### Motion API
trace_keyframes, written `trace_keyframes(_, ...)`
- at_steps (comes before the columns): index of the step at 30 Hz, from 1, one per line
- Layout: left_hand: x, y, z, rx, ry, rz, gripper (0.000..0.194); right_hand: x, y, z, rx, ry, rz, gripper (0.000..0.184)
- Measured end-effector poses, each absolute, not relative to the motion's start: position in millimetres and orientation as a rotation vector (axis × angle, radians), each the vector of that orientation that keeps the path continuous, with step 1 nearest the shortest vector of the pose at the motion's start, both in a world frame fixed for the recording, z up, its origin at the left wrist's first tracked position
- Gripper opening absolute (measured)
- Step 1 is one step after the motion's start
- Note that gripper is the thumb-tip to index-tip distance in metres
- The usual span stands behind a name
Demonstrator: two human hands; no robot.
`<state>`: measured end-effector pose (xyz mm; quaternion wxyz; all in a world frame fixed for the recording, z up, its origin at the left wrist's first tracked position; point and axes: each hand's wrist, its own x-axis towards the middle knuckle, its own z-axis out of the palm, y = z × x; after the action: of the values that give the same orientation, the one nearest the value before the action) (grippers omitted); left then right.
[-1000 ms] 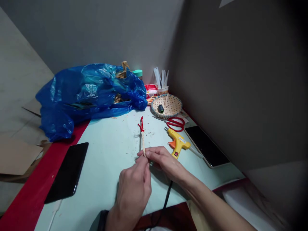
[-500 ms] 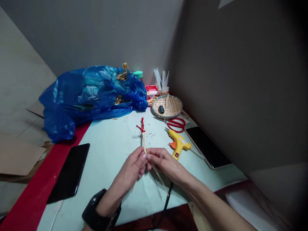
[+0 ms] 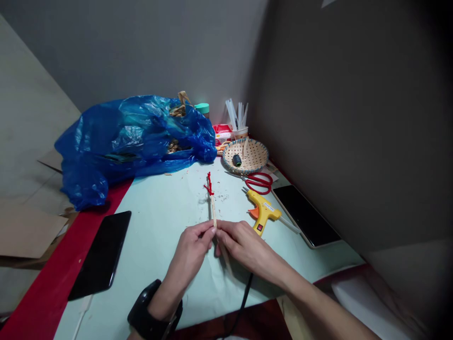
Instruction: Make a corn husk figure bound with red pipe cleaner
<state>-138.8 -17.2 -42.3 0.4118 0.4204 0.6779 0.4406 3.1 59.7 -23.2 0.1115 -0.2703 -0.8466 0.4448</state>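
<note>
A thin, pale braid of plant fibre (image 3: 213, 211) stands up from between my fingertips, its far end tied with red string (image 3: 210, 184). My left hand (image 3: 193, 245) is closed, thumb and index finger pinching the braid from the left. From the right, my right hand (image 3: 240, 241) pinches it at the same spot, so both sets of fingertips touch. Loose strand ends (image 3: 226, 259) trail below my right fingers, blurred. A yellow glue gun (image 3: 262, 208) lies just beyond my right hand, partly covered by it. The other fingers of both hands are partly hidden.
A blue plastic bag (image 3: 138, 137) of dried fibre fills the back left. At the back right are a woven basket (image 3: 253, 153) holding a thread spool (image 3: 237, 160), red-handled scissors (image 3: 259, 183) and a cup of glue sticks (image 3: 240, 133). Phones lie left (image 3: 102, 252) and right (image 3: 306, 215).
Both hands still grip the braid, but my left hand has turned and its fingers have shifted. The loose strands below have swung left and blurred. The red string's side end has moved slightly.
</note>
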Motion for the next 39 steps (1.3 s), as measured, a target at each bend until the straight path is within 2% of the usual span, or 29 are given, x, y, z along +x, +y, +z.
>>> trace_keyframes(5, -135, -18, -36, 1.039, 1.846, 1.080, 0.031, 4, 52, -16, -1.093, -2.790, 0.675, 0.034)
trace_keyframes(12, -132, -21, -38, 0.840, 1.697, 1.231, 0.028, 2, 21, -22, -0.936, -2.860, 0.348, 0.017)
trace_keyframes(16, -136, -24, -40, 0.605, 1.485, 1.249, 0.033, -2, 6, -37, -0.737, -2.896, 0.313, 0.016)
trace_keyframes(19, -136, -24, -39, 0.620, 1.450, 1.235, 0.029, -1, 8, -42, -0.646, -2.920, 0.355, 0.018)
trace_keyframes(24, -135, -23, -39, 0.639, 1.467, 1.284, 0.025, 4, 19, -27, -0.683, -2.976, 0.473, 0.027)
trace_keyframes(27, -136, -25, -40, 0.633, 1.475, 1.318, 0.025, 6, 23, -13, -0.668, -2.954, 0.594, 0.019)
trace_keyframes(32, -142, -27, -40, 0.622, 1.455, 1.345, 0.025, 14, 45, 4, -0.766, -2.857, 0.825, 0.035)
trace_keyframes(39, -143, -36, -32, 0.574, 1.534, 1.347, 0.026, -2, 124, 8, -0.962, -2.806, 0.432, 0.019)
